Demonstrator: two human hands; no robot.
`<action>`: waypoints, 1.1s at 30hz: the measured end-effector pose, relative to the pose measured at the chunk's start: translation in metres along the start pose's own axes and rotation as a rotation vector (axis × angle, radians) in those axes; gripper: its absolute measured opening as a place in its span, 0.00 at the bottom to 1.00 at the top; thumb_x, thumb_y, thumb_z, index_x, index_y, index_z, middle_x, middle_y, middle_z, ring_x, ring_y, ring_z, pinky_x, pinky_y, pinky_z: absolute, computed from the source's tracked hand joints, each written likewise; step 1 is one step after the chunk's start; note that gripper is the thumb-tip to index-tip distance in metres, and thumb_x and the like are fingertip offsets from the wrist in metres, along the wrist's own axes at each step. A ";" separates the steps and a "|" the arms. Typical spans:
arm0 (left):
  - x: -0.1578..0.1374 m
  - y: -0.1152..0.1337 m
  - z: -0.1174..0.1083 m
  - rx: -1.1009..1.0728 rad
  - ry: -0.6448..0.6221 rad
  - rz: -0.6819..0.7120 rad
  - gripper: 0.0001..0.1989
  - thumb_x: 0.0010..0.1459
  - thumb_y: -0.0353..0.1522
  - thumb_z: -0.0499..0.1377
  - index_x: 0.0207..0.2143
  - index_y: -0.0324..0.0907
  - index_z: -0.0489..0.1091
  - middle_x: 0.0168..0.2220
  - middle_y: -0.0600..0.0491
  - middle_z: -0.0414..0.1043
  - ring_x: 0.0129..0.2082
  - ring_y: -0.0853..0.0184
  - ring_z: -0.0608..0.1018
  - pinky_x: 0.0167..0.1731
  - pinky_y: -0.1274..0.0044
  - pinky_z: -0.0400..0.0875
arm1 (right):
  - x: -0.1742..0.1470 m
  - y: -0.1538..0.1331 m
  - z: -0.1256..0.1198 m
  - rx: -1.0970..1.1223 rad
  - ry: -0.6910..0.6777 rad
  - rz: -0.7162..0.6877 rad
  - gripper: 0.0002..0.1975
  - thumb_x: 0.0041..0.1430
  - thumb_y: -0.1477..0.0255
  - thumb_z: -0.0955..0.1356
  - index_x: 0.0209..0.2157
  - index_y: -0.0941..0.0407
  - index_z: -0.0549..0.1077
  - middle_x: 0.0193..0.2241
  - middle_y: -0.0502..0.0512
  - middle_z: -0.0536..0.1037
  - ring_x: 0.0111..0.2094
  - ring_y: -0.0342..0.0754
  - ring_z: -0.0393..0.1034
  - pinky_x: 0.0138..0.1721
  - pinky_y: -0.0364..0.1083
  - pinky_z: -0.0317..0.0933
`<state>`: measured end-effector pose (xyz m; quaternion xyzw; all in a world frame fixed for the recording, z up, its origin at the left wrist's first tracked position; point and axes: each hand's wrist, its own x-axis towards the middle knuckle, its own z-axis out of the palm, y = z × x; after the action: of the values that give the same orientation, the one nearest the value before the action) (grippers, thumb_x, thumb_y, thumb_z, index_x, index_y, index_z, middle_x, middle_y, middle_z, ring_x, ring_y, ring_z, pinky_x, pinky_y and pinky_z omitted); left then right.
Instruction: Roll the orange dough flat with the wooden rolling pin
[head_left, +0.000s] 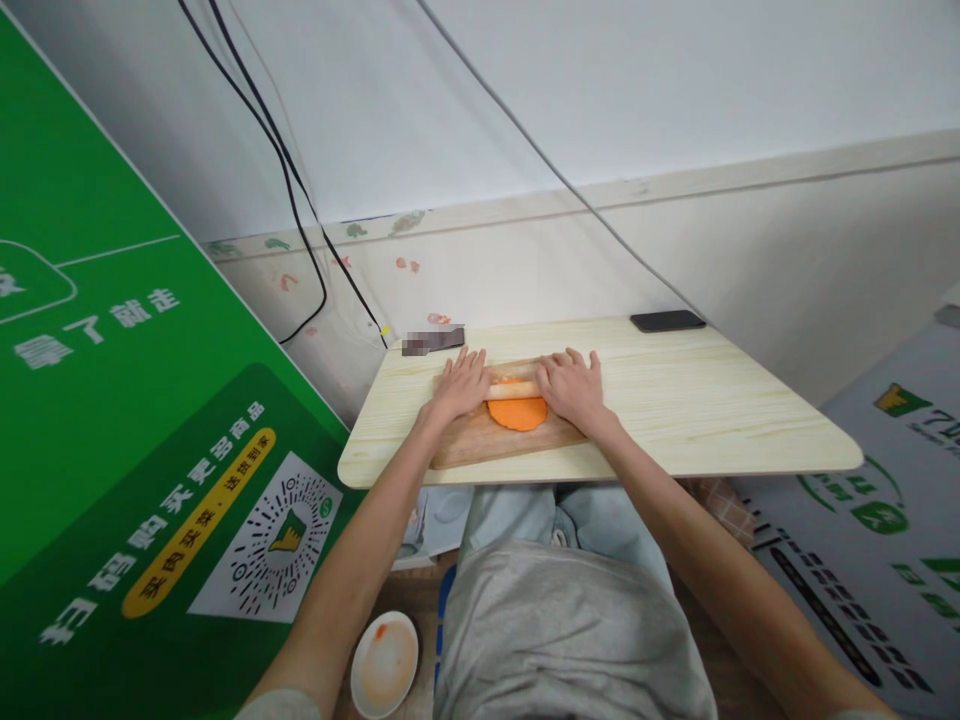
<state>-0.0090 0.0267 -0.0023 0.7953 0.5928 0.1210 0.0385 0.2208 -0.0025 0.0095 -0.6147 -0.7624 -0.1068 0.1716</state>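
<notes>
A pale wooden rolling pin [514, 391] lies across a flat round of orange dough [519, 414]. Under the dough is a brown wooden cutting board [480, 445], set near the front edge of the table. My left hand [463, 384] is on the pin's left end, its fingers pointing forward over it. On the opposite end rests my right hand [571, 386], fingers bent over the pin. Both hands cover the pin's ends, and the far part of the dough is partly hidden behind the pin.
The light wood-grain table [675, 400] stands against the wall. A black phone [667, 321] lies at its back right, and a dark flat object [446, 340] at its back left. Below left is a stained white plate [385, 664]. A green panel [150, 400] stands left; cables hang behind.
</notes>
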 end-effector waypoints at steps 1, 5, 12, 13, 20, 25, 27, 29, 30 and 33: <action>0.001 -0.001 0.000 -0.003 -0.003 -0.001 0.32 0.78 0.40 0.39 0.76 0.37 0.55 0.78 0.41 0.54 0.80 0.52 0.50 0.76 0.51 0.50 | 0.001 0.000 0.000 -0.007 0.006 0.000 0.23 0.77 0.68 0.56 0.53 0.57 0.80 0.54 0.66 0.83 0.63 0.64 0.67 0.68 0.71 0.48; -0.001 -0.002 0.003 0.008 0.005 -0.013 0.32 0.77 0.39 0.39 0.77 0.36 0.55 0.77 0.40 0.56 0.80 0.51 0.51 0.75 0.51 0.52 | -0.002 -0.001 -0.002 -0.016 0.046 -0.007 0.23 0.77 0.68 0.56 0.54 0.57 0.80 0.54 0.66 0.83 0.64 0.64 0.66 0.68 0.69 0.46; -0.011 0.001 0.007 0.056 0.076 0.008 0.30 0.77 0.38 0.40 0.75 0.37 0.59 0.74 0.37 0.62 0.79 0.49 0.55 0.73 0.48 0.56 | -0.009 -0.002 -0.005 0.011 0.062 -0.012 0.23 0.75 0.69 0.56 0.55 0.57 0.79 0.54 0.67 0.82 0.59 0.62 0.68 0.67 0.64 0.49; -0.012 0.002 0.006 0.059 0.076 0.008 0.30 0.77 0.38 0.40 0.75 0.37 0.59 0.74 0.37 0.63 0.79 0.49 0.55 0.73 0.48 0.56 | -0.010 -0.002 -0.005 0.010 0.062 -0.015 0.22 0.76 0.69 0.56 0.54 0.57 0.79 0.54 0.66 0.83 0.59 0.62 0.69 0.66 0.63 0.50; -0.025 0.006 0.005 0.089 0.083 0.044 0.29 0.78 0.38 0.41 0.73 0.34 0.61 0.72 0.35 0.64 0.78 0.46 0.56 0.72 0.48 0.57 | -0.020 -0.001 -0.007 0.030 0.076 -0.070 0.23 0.78 0.69 0.55 0.55 0.59 0.79 0.56 0.67 0.81 0.60 0.60 0.69 0.61 0.55 0.55; -0.038 0.006 0.006 0.077 0.138 0.072 0.28 0.78 0.38 0.41 0.73 0.37 0.61 0.71 0.38 0.67 0.78 0.50 0.59 0.72 0.52 0.59 | -0.031 -0.001 -0.008 0.047 0.102 -0.094 0.23 0.78 0.68 0.55 0.55 0.59 0.79 0.57 0.67 0.81 0.59 0.59 0.70 0.60 0.54 0.56; -0.041 0.005 0.009 0.058 0.177 0.102 0.27 0.79 0.38 0.41 0.72 0.39 0.63 0.69 0.39 0.70 0.77 0.53 0.61 0.72 0.53 0.60 | -0.036 -0.001 -0.009 0.064 0.118 -0.104 0.24 0.79 0.67 0.55 0.55 0.59 0.79 0.59 0.66 0.80 0.60 0.59 0.69 0.61 0.54 0.55; -0.043 0.003 0.014 0.029 0.225 0.129 0.26 0.79 0.37 0.42 0.70 0.41 0.66 0.67 0.41 0.73 0.75 0.55 0.64 0.73 0.55 0.60 | -0.042 0.001 -0.011 0.092 0.131 -0.125 0.24 0.79 0.65 0.55 0.58 0.58 0.78 0.59 0.66 0.80 0.62 0.59 0.67 0.63 0.56 0.53; -0.044 0.002 0.016 0.012 0.248 0.137 0.26 0.79 0.37 0.42 0.69 0.41 0.67 0.66 0.42 0.74 0.74 0.56 0.65 0.73 0.56 0.61 | -0.045 0.003 -0.011 0.109 0.131 -0.145 0.24 0.79 0.63 0.56 0.59 0.57 0.77 0.59 0.65 0.79 0.63 0.60 0.65 0.64 0.57 0.52; -0.042 0.000 0.020 -0.043 0.282 0.133 0.26 0.79 0.38 0.41 0.67 0.40 0.70 0.66 0.44 0.74 0.74 0.56 0.66 0.74 0.57 0.60 | -0.050 0.012 -0.011 0.167 0.084 -0.230 0.23 0.78 0.61 0.59 0.63 0.54 0.75 0.57 0.64 0.80 0.62 0.62 0.64 0.64 0.60 0.50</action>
<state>-0.0155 -0.0122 -0.0277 0.8068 0.5358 0.2465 -0.0364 0.2433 -0.0494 -0.0004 -0.5021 -0.8261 -0.0877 0.2405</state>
